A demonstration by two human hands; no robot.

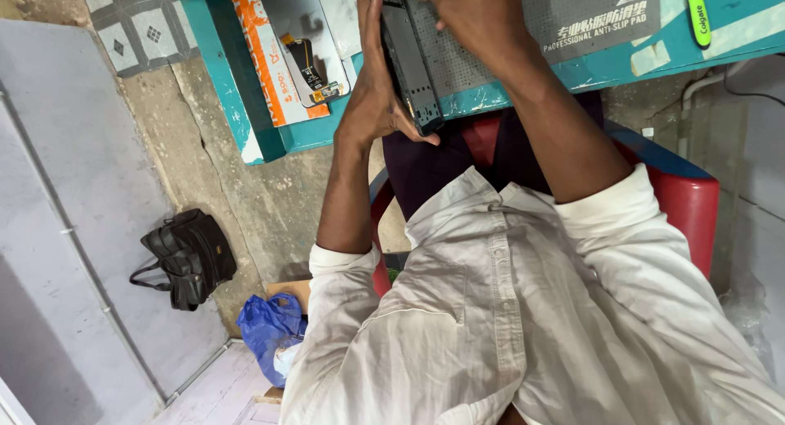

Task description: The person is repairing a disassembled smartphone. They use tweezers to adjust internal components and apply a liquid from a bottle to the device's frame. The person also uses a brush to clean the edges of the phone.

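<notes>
My left hand (372, 90) grips a black opened phone body (411, 61), held on edge over the front of the teal table (245, 106). My right hand (470, 16) closes on the phone's upper part from the other side. The phone's inner frame with small parts faces right. Under both hands lies a grey perforated work mat (572, 20). Both forearms rise from rolled white shirt sleeves at the bottom of the view.
A phone screen part with a flex cable (307, 53) lies on orange-and-white packaging left of the mat. A green tube-like item (697, 16) sits at the table's right. On the floor are a black bag (188, 257) and a blue plastic bag (270, 327). A red chair (687, 204) is under me.
</notes>
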